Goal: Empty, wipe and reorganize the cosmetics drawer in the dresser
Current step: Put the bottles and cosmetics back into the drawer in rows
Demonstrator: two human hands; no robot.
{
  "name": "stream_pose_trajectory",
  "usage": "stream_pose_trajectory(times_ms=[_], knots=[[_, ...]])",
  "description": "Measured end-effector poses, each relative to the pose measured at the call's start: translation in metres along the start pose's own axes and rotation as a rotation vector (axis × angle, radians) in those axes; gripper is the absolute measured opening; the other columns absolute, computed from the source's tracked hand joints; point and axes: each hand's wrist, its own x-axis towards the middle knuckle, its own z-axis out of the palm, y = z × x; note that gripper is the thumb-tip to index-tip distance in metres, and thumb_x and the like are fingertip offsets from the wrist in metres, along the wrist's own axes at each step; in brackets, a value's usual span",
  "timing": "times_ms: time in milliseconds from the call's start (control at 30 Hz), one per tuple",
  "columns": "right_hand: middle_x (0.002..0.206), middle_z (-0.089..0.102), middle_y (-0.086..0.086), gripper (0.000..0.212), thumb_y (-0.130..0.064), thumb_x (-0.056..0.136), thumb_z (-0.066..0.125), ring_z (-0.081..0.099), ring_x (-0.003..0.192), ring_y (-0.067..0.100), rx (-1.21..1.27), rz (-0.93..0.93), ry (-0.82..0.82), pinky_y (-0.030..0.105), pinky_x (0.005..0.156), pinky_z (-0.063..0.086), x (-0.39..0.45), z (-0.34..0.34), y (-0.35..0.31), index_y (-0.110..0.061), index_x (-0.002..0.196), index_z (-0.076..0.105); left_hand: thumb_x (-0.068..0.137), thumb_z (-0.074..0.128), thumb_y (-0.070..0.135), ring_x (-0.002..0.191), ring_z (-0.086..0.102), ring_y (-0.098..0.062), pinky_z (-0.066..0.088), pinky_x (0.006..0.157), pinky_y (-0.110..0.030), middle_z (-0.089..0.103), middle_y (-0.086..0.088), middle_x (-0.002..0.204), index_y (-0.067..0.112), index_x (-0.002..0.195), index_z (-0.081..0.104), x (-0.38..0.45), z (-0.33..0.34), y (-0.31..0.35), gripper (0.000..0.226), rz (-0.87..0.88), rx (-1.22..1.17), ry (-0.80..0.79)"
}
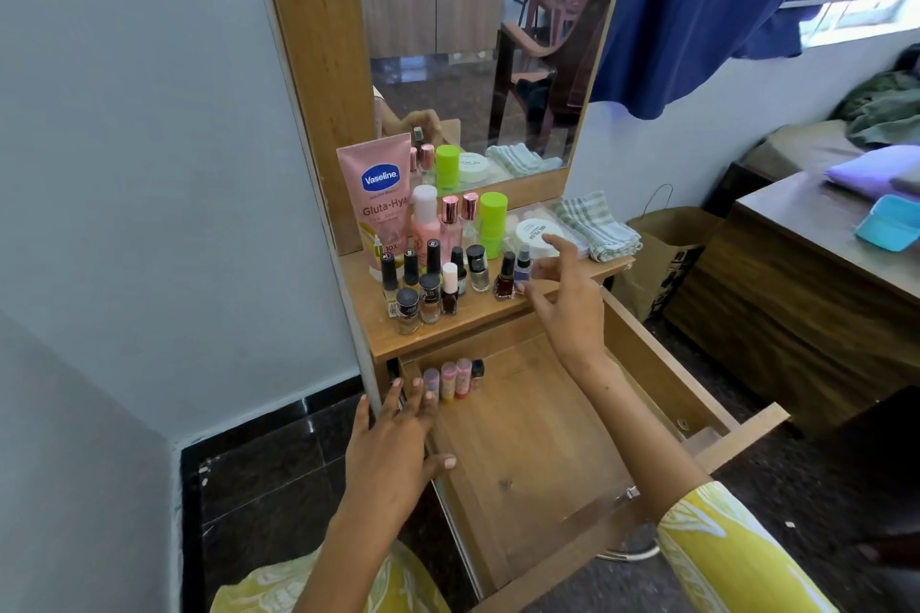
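Head view: drawer (527, 438) pulled fully out below the counter (478, 314), nearly emptied. Only four small tubes (453, 378) remain, lined up against the back-left corner; rest of the drawer floor is bare wood, so I judge the emptying step almost done and wiping not yet begun.

My left hand (393, 443) rests at the drawer's left edge, fingers straight and loose, holding nothing, tips close to the tubes; likely placed to take them out next. My right hand (567, 299) hovers over the counter's front edge, fingers spread and slightly curled, gripping nothing, just beside a small purple spray bottle (522, 266).

Counter holds the drawer's contents, grouped upright so nothing rolls: nail polish bottles (428, 289) at front, Vaseline tube (381, 204) leaning at the back left, pink bottles (438, 219) and green stick (493, 224) behind, white round jar (535, 236) at right. Folded checked cloth (597, 227) lies at the counter's right end, near to hand for wiping. Mirror (473, 40) behind reflects all this
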Motion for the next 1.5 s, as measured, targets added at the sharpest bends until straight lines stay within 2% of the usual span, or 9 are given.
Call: stream_pose_trajectory(times_ms=[233,400,567,967,1100,1233,1300,1400,1500], knots=[[0.075,0.061,-0.011,0.025,-0.023,0.072,0.075,0.060,0.070,0.004,0.098,0.006,0.047,0.033,0.065,0.055,-0.028,-0.017,0.006,-0.023,0.091,0.059,0.092,0.044,0.053,0.145,-0.009,-0.017,-0.008,0.115,-0.045,-0.004,0.004,0.159,0.026,0.150,0.005,-0.001,0.001,0.000,0.075,-0.001,-0.022,0.014],[0.072,0.064,-0.013,0.019,-0.032,0.067,0.077,0.062,0.072,0.006,-0.140,0.017,-0.309,0.027,0.059,0.048,-0.050,-0.005,0.015,-0.026,0.075,0.061,0.092,0.044,0.053,0.145,-0.009,-0.018,-0.007,0.115,-0.046,-0.004,0.003,0.159,0.024,0.150,0.006,0.000,0.000,0.000,0.076,-0.003,-0.018,0.000],[0.090,0.070,-0.005,0.021,-0.018,0.071,0.078,0.064,0.090,0.015,-0.284,0.090,-0.558,0.024,0.067,0.042,-0.041,0.021,0.014,-0.021,0.090,0.069,0.092,0.044,0.053,0.145,-0.010,-0.019,-0.007,0.115,-0.046,-0.005,0.002,0.159,0.024,0.151,0.005,0.000,0.000,0.000,0.076,-0.001,-0.009,-0.003],[0.101,0.069,0.003,0.030,-0.006,0.072,0.074,0.064,0.098,0.019,-0.262,0.105,-0.641,0.039,0.086,0.053,-0.036,0.027,0.013,-0.012,0.101,0.069,0.093,0.043,0.053,0.145,-0.010,-0.018,-0.006,0.115,-0.045,-0.005,0.002,0.159,0.024,0.150,0.006,-0.001,0.002,0.000,0.074,0.004,-0.022,0.007],[0.098,0.070,-0.004,0.030,0.001,0.077,0.063,0.066,0.090,0.014,-0.302,0.119,-0.515,0.029,0.075,0.053,-0.041,0.013,0.008,-0.019,0.099,0.069,0.092,0.044,0.052,0.145,-0.010,-0.019,-0.006,0.115,-0.045,-0.004,0.002,0.159,0.023,0.151,0.007,-0.002,0.002,0.000,0.074,0.005,-0.040,0.020],[0.074,0.066,-0.013,0.013,-0.017,0.079,0.072,0.062,0.069,0.002,-0.129,0.076,-0.113,0.020,0.061,0.046,-0.045,0.001,-0.011,-0.027,0.079,0.063,0.093,0.044,0.051,0.145,-0.011,-0.020,-0.008,0.114,-0.046,-0.005,0.002,0.159,0.023,0.151,0.006,-0.003,0.004,-0.001,0.074,0.001,-0.055,0.026],[0.080,0.066,-0.011,0.017,-0.022,0.079,0.074,0.061,0.071,0.001,-0.010,0.103,0.011,0.018,0.062,0.046,-0.038,0.003,-0.019,-0.023,0.089,0.061,0.093,0.043,0.052,0.145,-0.011,-0.020,-0.008,0.114,-0.047,-0.005,0.002,0.159,0.024,0.151,0.006,-0.003,0.006,-0.002,0.074,0.001,-0.050,0.027],[0.098,0.066,-0.003,0.040,-0.031,0.080,0.073,0.062,0.085,0.012,0.039,0.159,0.048,0.029,0.074,0.051,-0.023,0.014,-0.027,-0.016,0.113,0.057,0.093,0.042,0.053,0.145,-0.011,-0.020,-0.010,0.114,-0.047,-0.006,0.002,0.159,0.024,0.151,0.004,-0.003,0.008,-0.002,0.075,0.003,-0.045,0.034],[0.098,0.065,-0.004,0.044,-0.038,0.080,0.072,0.059,0.087,0.014,0.017,0.164,0.064,0.031,0.074,0.050,-0.013,0.021,-0.031,-0.017,0.115,0.055,0.093,0.042,0.054,0.145,-0.010,-0.018,-0.012,0.113,-0.046,-0.003,0.002,0.159,0.025,0.151,0.007,-0.005,0.010,-0.002,0.073,0.021,-0.025,0.076]])
